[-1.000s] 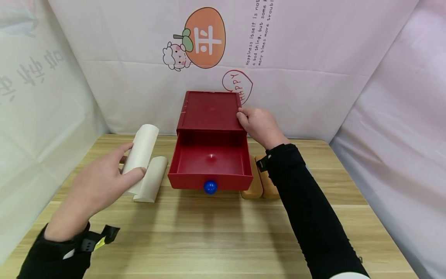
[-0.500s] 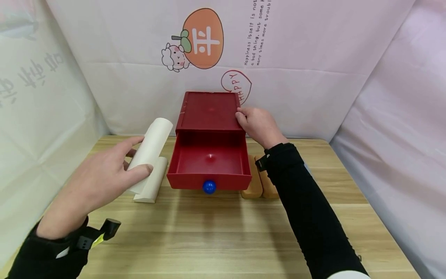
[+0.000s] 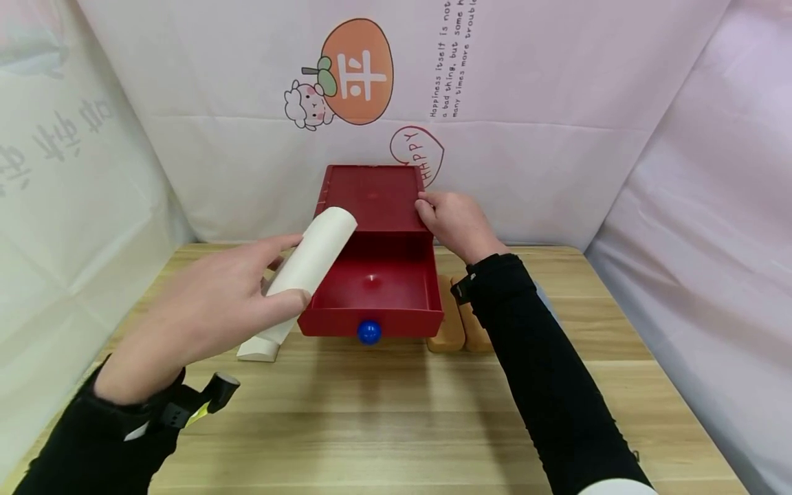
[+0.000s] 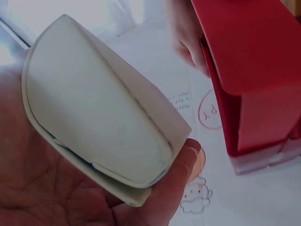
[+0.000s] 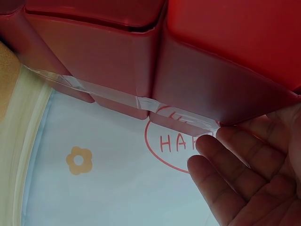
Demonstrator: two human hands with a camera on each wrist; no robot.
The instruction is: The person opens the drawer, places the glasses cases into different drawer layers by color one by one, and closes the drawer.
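Note:
My left hand (image 3: 216, 295) grips a white glasses case (image 3: 312, 265) between thumb and fingers. The case is tilted, and its upper end overlaps the left side of the pulled-out red drawer (image 3: 371, 322) in the head view. In the left wrist view the end of the case (image 4: 99, 103) and its flap seam face the camera, against the palm. My right hand (image 3: 460, 223) rests at the top right edge of the red drawer box (image 3: 374, 199). The right wrist view shows its fingers (image 5: 225, 183) fairly straight beside the box wall. A blue knob (image 3: 369, 332) sits on the drawer front.
A second pale case (image 3: 258, 349) lies on the wooden table (image 3: 371, 426), mostly hidden behind the held one. Two tan blocks with rounded corners (image 3: 448, 330) lie right of the box, partly under my right sleeve. A printed cloth (image 3: 247, 137) hangs behind.
My left hand has moved right with the white glasses case, from above the second case to the drawer's left edge, tilting it further right. My right hand stays on the box.

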